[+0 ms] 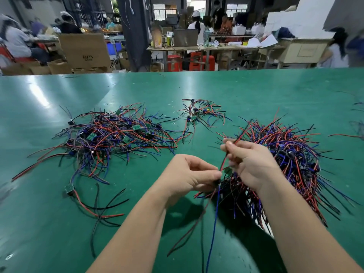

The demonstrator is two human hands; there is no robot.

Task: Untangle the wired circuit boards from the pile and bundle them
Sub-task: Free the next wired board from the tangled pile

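— My fingers [213, 175] first. Those of my left hand [189, 174] are curled tight and pinch one wired board [227, 171] by its dark end, just above the table. My right hand [254, 162] pinches that board's red lead [223, 162] near its far tip, thumb against fingertips, so the lead runs taut between my two hands.

— And its other wires?

— A blue lead [214, 223] and a dark one hang down toward me, touching nothing that I can make out.

— Which step is this, then?

— I'd say this board is about free and I'm straightening its leads. Next it wants laying with the combed heap [295, 154] under my right wrist, leads pointing the same way. I can see nothing binding that heap yet.

— Where's the work left?

— The tangled pile [110, 134] lies well apart on my left, with a lone board [69, 189] near its front edge. A small cluster [201, 112] sits beyond, all on the green table [197, 85].

— Anything to read?

— The print on the boards is too small. Across the room a cardboard box [86, 54] bears dark letters, perhaps "BPS", but too blurred to be sure.
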